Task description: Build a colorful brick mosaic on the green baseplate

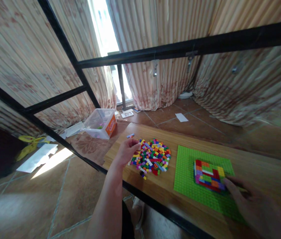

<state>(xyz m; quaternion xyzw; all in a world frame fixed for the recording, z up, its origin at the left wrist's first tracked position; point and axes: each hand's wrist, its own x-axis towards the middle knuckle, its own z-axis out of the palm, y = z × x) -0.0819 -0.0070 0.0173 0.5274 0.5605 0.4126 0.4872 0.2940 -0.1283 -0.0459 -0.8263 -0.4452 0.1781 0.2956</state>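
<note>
A loose pile of small toy building bricks [152, 156] in many colours lies on the wooden tabletop. At its left edge is my left hand [128, 151], fingers curled and thumb close to them; whether a brick is between them is hidden. To the right, a green baseplate [184, 169] carries a low, multicoloured brick build [207, 174], roughly rectangular, with green showing in its middle. My right hand [252, 202], blurred, reaches over the plate's right side. Its thumb is at the build's right edge, and the fingers close around something small and yellowish that I cannot make out.
A few bricks [130, 135] lie apart by the table's far left edge. On the floor beyond stands a clear plastic box [98, 124] with an orange label. Black metal bars [140, 57] cross in front of the curtains. Papers [181, 117] lie on the tiles.
</note>
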